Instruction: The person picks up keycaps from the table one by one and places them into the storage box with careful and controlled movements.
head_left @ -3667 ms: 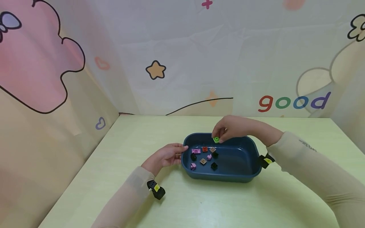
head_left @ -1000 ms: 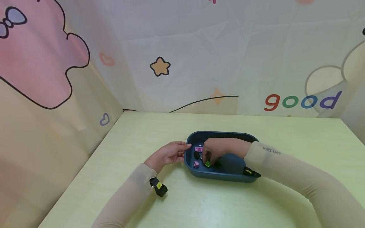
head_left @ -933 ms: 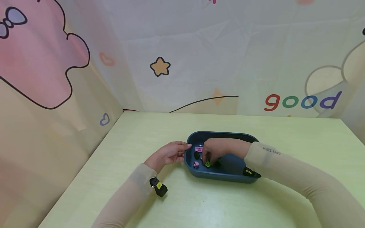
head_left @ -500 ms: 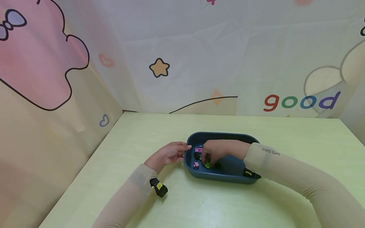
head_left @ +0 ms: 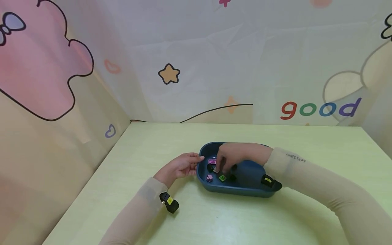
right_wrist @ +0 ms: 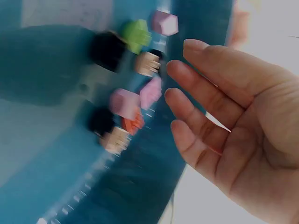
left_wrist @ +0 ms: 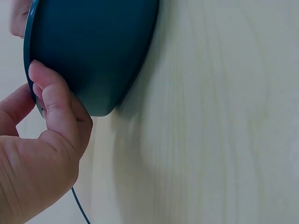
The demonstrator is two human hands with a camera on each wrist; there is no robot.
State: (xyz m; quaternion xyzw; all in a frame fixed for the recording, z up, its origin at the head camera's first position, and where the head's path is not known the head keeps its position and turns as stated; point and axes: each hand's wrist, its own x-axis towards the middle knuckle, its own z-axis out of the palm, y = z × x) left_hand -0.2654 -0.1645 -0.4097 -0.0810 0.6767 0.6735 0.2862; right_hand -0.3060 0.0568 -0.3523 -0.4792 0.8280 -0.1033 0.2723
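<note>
A dark blue tub (head_left: 239, 192) holds several small toy bricks. My left hand (head_left: 180, 166) grips its left rim, thumb over the edge and fingers outside, also plain in the left wrist view. Inside the tub, my right hand (head_left: 234, 154) hovers over the bricks; in the right wrist view its fingers are extended and nothing is between them. The green brick (head_left: 222, 178) lies on the tub floor below that hand. Nearby are a pink brick (head_left: 209, 178), a flat pink piece (head_left: 212, 161), a black brick (right_wrist: 108, 50), a tan brick (right_wrist: 147, 64) and an orange-red brick (right_wrist: 133, 122).
The tub stands on a pale yellow-green table (head_left: 147, 146). Behind it hangs a printed backdrop (head_left: 208, 68). Black wrist devices are strapped to the left sleeve (head_left: 144, 200) and the right sleeve (head_left: 318, 177).
My right hand has carried the green brick from the tub's back edge to the front left of its floor and let go, then risen slightly. The left hand keeps its grip.
</note>
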